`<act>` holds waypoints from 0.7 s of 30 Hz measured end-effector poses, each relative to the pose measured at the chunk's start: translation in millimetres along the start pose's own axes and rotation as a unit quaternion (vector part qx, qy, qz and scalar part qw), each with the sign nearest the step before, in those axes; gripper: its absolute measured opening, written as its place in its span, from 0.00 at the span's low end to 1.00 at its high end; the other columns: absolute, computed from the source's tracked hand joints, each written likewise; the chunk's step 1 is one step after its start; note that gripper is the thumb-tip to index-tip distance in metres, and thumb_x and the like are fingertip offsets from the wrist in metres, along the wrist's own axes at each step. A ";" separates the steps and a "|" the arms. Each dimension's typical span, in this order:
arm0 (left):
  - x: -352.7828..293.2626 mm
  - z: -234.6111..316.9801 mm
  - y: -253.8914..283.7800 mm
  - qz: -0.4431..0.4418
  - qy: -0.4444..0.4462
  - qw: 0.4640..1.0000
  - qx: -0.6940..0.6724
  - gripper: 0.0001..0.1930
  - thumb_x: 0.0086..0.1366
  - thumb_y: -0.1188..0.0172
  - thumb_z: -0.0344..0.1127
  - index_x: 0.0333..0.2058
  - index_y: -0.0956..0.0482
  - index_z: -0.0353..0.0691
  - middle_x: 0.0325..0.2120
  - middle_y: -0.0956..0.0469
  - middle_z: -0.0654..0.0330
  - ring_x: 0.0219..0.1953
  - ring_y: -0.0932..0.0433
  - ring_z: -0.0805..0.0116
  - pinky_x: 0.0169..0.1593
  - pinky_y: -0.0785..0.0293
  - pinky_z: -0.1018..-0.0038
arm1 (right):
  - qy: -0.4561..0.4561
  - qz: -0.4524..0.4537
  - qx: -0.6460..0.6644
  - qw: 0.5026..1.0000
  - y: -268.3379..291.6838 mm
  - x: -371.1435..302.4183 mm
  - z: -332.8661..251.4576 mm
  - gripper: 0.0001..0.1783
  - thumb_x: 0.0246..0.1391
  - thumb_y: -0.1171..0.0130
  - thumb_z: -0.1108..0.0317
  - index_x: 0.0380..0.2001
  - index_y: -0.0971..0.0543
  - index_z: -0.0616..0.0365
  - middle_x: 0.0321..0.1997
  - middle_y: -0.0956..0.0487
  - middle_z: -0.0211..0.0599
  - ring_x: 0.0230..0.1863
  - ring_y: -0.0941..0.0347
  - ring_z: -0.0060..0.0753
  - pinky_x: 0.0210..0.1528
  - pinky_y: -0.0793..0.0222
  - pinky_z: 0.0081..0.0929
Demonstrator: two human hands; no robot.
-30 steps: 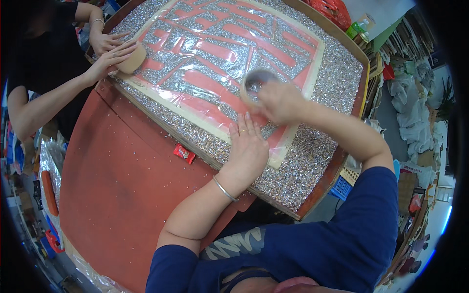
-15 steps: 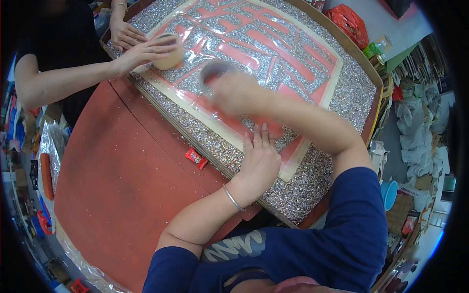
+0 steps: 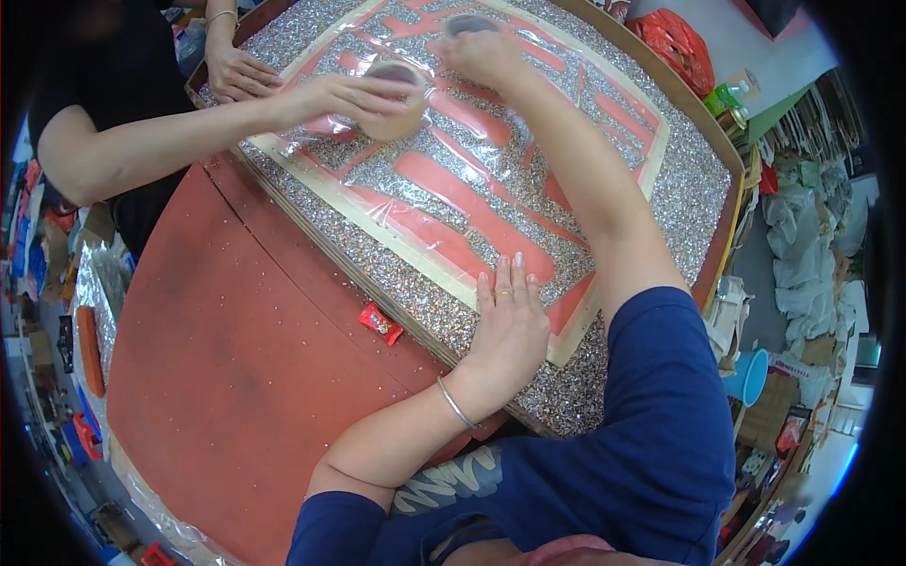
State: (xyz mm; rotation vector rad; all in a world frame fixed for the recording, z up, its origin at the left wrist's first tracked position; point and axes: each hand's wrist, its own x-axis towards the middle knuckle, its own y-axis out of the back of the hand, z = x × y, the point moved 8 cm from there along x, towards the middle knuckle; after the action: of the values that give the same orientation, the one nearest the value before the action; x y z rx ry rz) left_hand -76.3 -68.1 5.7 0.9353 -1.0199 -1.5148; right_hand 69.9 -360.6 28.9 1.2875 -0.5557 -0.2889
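The red counter (image 3: 226, 377) lies open on the near left, with only a small red packet (image 3: 380, 324) on it by the glitter board (image 3: 661, 217). Far left, a co-worker's arm (image 3: 170, 132) crosses the board's corner and blocks that side. The right arm (image 3: 585, 189) stretches across the middle; between it and the flat left hand (image 3: 510, 330) the red sheet (image 3: 472, 217) is free

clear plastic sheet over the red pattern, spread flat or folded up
Spread flat: the clear plastic sheet lies across the glittery board, pressed down by the left hand.
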 end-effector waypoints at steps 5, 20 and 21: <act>0.3 -0.7 -2.0 -0.001 -0.001 1.000 -0.004 0.27 0.65 0.52 0.39 0.54 0.37 0.21 0.58 0.45 0.30 0.63 0.47 0.38 0.62 0.49 0.47 | -0.175 -0.040 -0.066 0.982 -12.5 -82.1 147.5 0.19 0.58 0.61 0.56 0.40 0.22 0.52 0.43 0.21 0.46 0.45 0.24 0.47 0.48 0.30 0.44; 2.5 -9.1 -0.1 -0.007 -0.038 0.999 0.010 0.24 0.63 0.49 0.36 0.52 0.35 0.22 0.56 0.41 0.32 0.61 0.42 0.40 0.61 0.42 0.52 | 0.056 -0.070 0.131 0.987 105.9 -301.9 -64.6 0.14 0.49 0.44 0.57 0.25 0.27 0.58 0.26 0.25 0.39 0.32 0.27 0.44 0.31 0.29 0.39; 2.1 -7.8 1.5 0.005 -0.045 0.999 0.012 0.24 0.63 0.49 0.36 0.52 0.35 0.22 0.56 0.41 0.32 0.61 0.42 0.40 0.61 0.42 0.52 | -0.020 -0.100 0.081 0.991 99.1 -305.5 -35.5 0.15 0.52 0.46 0.56 0.27 0.26 0.59 0.27 0.25 0.40 0.33 0.26 0.46 0.32 0.29 0.40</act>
State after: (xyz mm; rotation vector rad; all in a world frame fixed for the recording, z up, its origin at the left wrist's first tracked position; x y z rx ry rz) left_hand -68.8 -71.3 4.3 0.8842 -1.1067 -1.5516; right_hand -176.0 -151.9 48.0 1.5007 -0.4921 -0.4455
